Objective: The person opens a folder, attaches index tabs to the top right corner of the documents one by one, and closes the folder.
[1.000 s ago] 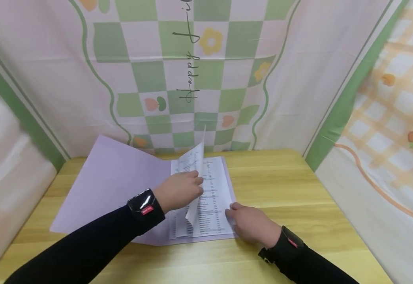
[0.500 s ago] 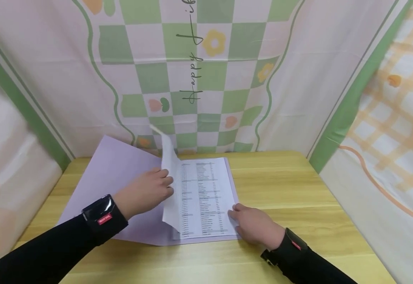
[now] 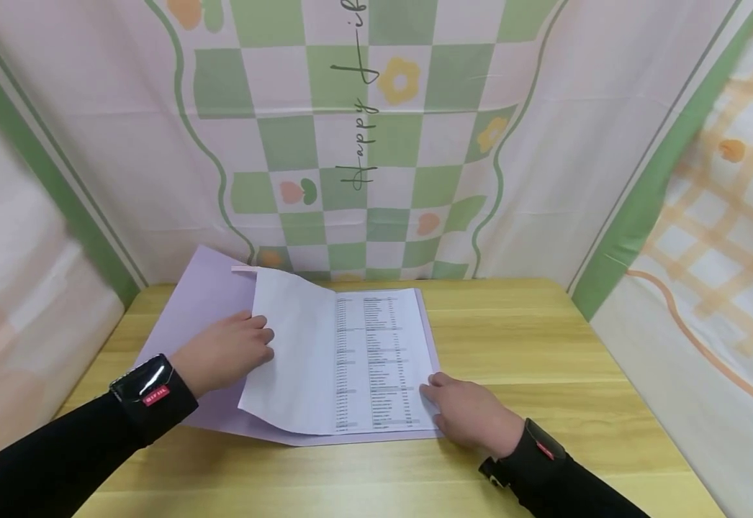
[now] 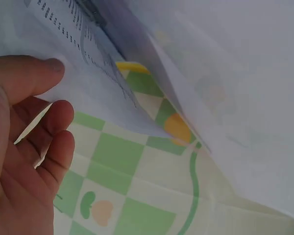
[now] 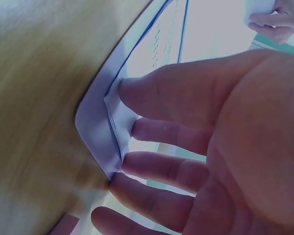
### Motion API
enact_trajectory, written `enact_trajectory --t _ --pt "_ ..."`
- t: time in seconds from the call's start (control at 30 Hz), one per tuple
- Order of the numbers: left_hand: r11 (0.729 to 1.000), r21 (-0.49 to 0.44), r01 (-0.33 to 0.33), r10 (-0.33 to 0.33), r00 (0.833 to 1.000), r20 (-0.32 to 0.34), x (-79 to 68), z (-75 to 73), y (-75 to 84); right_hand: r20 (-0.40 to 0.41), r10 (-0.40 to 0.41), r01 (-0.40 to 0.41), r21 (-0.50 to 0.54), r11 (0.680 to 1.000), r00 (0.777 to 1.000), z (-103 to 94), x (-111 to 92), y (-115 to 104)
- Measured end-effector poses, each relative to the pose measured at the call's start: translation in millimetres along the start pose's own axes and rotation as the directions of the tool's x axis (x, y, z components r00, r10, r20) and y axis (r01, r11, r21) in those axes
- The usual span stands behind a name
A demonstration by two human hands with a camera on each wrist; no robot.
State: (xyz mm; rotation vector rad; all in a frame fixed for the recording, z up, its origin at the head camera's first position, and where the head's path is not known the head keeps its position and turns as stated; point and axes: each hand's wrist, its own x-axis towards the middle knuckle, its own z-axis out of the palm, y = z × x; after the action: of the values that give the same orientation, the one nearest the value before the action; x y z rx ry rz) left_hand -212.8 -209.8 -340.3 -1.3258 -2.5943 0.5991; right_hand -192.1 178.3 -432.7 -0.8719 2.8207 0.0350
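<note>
One page (image 3: pixel 295 352) seemingly between left fingers (image 3: pixel 262 335), sheets (image 3: pixel 383 367) touching right fingers (image 5: pixel 161 169)

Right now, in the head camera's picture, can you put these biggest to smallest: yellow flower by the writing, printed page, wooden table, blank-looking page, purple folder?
1. wooden table
2. purple folder, partly covered
3. blank-looking page and printed page: too alike to rank
4. yellow flower

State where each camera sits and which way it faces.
Head: head-worn, facing forward and down at the purple folder; left hand, right hand and sleeves show.
Left wrist: worn there, facing the lifted page; left hand shows.
Right wrist: worn there, facing the folder's corner; both hands show.
Head and left wrist share the checkered cloth.
</note>
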Motion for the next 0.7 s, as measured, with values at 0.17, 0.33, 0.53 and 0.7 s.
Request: enact_trajectory --t 0.17,0.33,0.53,0.7 --pt "1.0 -0.022 0.016 -0.015 0.998 0.066 -2.8 9.0 2.2 0.001 -0.015 0.015 -0.005 1.0 1.0 1.5 -0.7 0.0" --pt "0.999 -0.019 0.028 -0.026 0.992 0.125 -3.5 14.2 5.2 0.002 -0.03 0.03 -0.002 1.0 1.0 2.3 -1.6 0.3" --pt "0.999 -0.035 0.041 -0.034 0.984 0.176 2.6 10.3 7.5 0.001 -0.047 0.047 0.014 0.999 0.999 -2.1 -0.2 3.1" --pt "0.986 -0.147 0.084 -0.052 0.976 0.21 21.1 9.0 3.7 0.08 -0.036 0.03 0.069 0.997 0.996 -21.3 12.3 3.1"
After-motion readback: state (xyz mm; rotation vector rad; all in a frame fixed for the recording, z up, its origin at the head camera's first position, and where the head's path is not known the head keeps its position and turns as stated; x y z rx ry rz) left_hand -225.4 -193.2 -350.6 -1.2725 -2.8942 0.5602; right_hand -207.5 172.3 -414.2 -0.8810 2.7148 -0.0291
